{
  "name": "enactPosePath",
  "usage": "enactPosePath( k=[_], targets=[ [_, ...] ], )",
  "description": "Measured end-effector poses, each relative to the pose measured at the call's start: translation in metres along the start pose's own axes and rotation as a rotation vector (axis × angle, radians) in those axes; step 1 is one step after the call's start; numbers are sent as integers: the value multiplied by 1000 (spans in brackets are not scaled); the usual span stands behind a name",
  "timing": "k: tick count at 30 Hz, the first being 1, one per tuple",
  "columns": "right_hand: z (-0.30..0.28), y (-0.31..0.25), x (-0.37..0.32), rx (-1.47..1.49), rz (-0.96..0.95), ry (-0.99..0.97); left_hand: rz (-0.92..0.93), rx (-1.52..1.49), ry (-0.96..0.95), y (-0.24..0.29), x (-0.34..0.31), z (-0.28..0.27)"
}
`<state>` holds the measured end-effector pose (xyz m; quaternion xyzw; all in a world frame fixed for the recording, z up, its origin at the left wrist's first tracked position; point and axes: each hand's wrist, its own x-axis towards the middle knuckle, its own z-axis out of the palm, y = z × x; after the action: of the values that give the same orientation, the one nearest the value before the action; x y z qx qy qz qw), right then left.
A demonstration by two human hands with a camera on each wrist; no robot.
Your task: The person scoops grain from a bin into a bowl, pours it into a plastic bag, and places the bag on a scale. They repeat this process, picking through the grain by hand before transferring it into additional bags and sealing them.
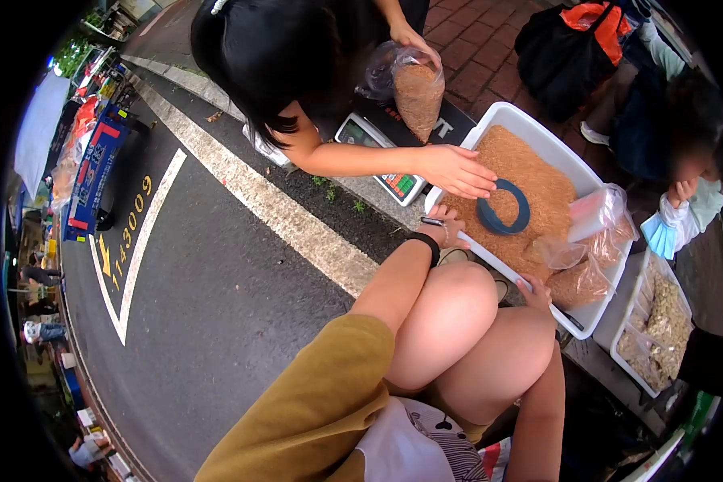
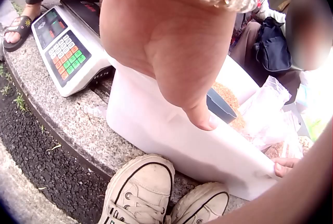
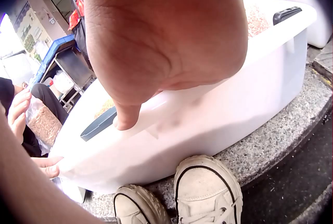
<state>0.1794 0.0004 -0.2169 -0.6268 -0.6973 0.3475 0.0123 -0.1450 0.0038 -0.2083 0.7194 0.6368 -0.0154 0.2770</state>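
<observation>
A white plastic tub (image 1: 502, 277) full of small orange-brown dried bits (image 1: 530, 165) stands before my knees. My left hand (image 1: 447, 227) grips its near rim beside the scale, thumb over the outer wall. Farther right along that rim my right hand (image 1: 536, 294) holds on too, thumb outside; the fingers are largely hidden in the wrist views. A dark blue bowl (image 1: 519, 193) sits sunk in the bits. Above it another person's hand (image 1: 458, 170) reaches across, while that person's other hand (image 1: 414, 38) holds a clear bag of bits (image 1: 419, 95).
A white digital scale (image 2: 65, 50) stands on the stone kerb left of the tub. Filled clear bags (image 1: 594, 249) lie at the tub's right end. Beyond is a second white tub (image 1: 616, 344) with pale pieces. A seated person (image 1: 659, 136) is at the far right.
</observation>
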Motion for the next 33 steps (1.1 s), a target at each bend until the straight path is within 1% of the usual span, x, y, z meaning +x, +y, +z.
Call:
enactPosePath(
  k=[3, 4, 5, 7, 8, 11, 12, 13, 15, 16, 17, 33],
  targets=[
    [-3, 0, -3, 17, 8, 13, -16, -8, -88, 2, 4, -3],
    [-3, -1, -3, 23, -10, 5, 4, 8, -78, 1, 4, -4],
    [-2, -1, -2, 31, -30, -3, 21, 24, -67, -2, 7, 1],
    [0, -2, -2, 4, -11, 31, 101, -21, -95, -21, 32, 32],
    [-1, -3, -3, 10, -11, 25, 74, -37, 20, -20, 29, 35],
    [-3, -6, -3, 28, -17, 18, 78, -46, 0, -17, 22, 26],
    [-4, -6, -4, 39, -23, 11, 33, 55, 0, -4, 9, 7],
    [-4, -5, -5, 41, -10, 19, 48, 57, -4, -4, 7, 6],
    [-6, -7, -7, 39, -47, 10, 33, 81, 65, -5, 9, 13],
    [-7, -9, -6, 25, -4, -15, 23, 103, 32, -6, 12, 16],
    [-8, -9, -7, 24, 13, -5, 46, 88, 68, -9, 12, 20],
    [-6, -6, -7, 29, 10, 21, 36, 91, -1, -1, 9, 8]
  ],
)
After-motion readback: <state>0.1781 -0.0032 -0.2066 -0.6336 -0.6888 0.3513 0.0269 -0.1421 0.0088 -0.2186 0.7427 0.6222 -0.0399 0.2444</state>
